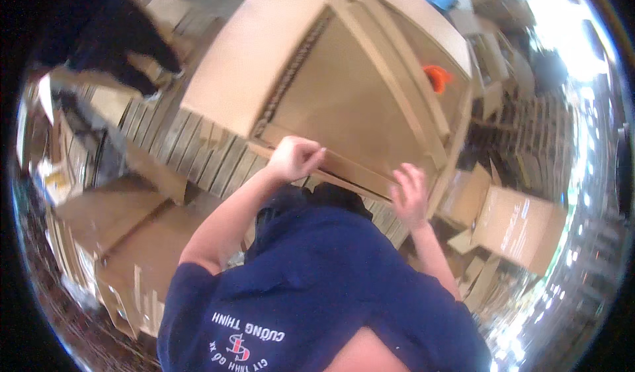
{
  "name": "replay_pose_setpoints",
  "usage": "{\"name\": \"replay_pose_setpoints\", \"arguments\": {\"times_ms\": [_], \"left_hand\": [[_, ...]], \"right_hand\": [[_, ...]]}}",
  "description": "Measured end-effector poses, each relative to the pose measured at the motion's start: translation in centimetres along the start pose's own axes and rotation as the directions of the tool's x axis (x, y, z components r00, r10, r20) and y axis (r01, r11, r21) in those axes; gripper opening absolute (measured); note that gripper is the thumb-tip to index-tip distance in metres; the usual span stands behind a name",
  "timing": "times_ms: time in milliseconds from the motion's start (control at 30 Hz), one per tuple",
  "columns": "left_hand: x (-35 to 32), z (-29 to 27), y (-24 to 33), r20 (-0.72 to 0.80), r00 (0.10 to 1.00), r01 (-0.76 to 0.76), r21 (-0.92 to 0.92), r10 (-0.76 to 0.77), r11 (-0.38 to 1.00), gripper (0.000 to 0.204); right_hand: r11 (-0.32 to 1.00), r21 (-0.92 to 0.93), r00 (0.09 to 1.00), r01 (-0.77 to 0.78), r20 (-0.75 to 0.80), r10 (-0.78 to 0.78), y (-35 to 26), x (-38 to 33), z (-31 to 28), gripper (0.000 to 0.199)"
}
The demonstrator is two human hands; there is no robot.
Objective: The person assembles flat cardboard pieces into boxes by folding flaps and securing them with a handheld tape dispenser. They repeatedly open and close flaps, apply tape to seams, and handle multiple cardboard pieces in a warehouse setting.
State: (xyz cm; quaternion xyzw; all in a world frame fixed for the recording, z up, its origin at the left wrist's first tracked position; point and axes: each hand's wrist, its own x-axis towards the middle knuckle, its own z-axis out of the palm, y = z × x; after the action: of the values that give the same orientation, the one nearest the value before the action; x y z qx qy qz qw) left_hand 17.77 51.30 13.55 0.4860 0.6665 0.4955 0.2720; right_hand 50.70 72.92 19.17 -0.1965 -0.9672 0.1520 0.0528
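Note:
In front of me stands a large brown cardboard carton (228, 61), its flaps spread outward. A flat cardboard sheet (344, 97) lies in it, crossed on the right by long cardboard strips (390, 74). My left hand (294, 159) is over the carton's near edge with its fingers curled in. Whatever those fingers may hold is hidden. My right hand (410, 197) is at the near right corner, fingers apart and nothing visible in them. Beyond the strips sits a bright orange object (436, 79), too blurred to name.
On the left, opened cardboard boxes (132, 213) lie beside a slatted wooden surface (198, 154). Another carton (519, 230) is at the right, near stacked slatted wood (542, 134). A person in dark clothes (109, 41) stands at the far left.

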Motion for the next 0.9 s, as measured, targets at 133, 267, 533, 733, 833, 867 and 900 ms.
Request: {"name": "replay_pose_setpoints", "arguments": {"times_ms": [133,267,533,733,833,867,900], "left_hand": [[-3.6,4.5,3.7,-0.396,0.918,0.105,0.324,0.034,0.94,0.018],[-6.3,12.5,5.5,-0.495,0.741,0.482,-0.076,-0.453,0.873,0.105],[0.7,5.9,-1.5,-0.786,0.609,0.508,0.281,-0.109,0.814,0.099],[3.5,-5.5,2.6,-0.658,0.709,0.704,0.64,-0.254,0.309,0.063],[5.7,2.6,3.8,-0.579,0.697,0.349,-0.242,-0.423,0.905,0.028],[8.6,9.4,4.7,-0.482,0.851,0.39,0.311,-0.21,0.867,0.027],[9.4,13.3,6.4,-0.396,0.808,0.543,0.21,-0.437,0.813,0.043]], "right_hand": [[0.796,0.089,0.767,-0.598,-0.223,0.601,12.7,-11.2,-2.5,0.063],[0.395,0.686,0.631,-0.611,0.12,0.766,19.2,-14.7,1.3,0.083],[0.087,0.736,0.736,-0.671,0.676,-0.049,9.8,-13.3,9.2,0.107],[0.73,0.658,0.086,-0.186,0.751,-0.655,0.2,-6.5,6.4,0.107],[0.684,0.729,0.262,-0.03,0.667,-0.698,2.7,-2.1,2.9,0.066],[0.74,0.645,0.273,-0.191,0.759,-0.591,5.7,-1.5,1.8,0.061],[0.745,0.595,0.247,-0.303,0.804,-0.541,6.9,-1.1,0.4,0.056]]}}
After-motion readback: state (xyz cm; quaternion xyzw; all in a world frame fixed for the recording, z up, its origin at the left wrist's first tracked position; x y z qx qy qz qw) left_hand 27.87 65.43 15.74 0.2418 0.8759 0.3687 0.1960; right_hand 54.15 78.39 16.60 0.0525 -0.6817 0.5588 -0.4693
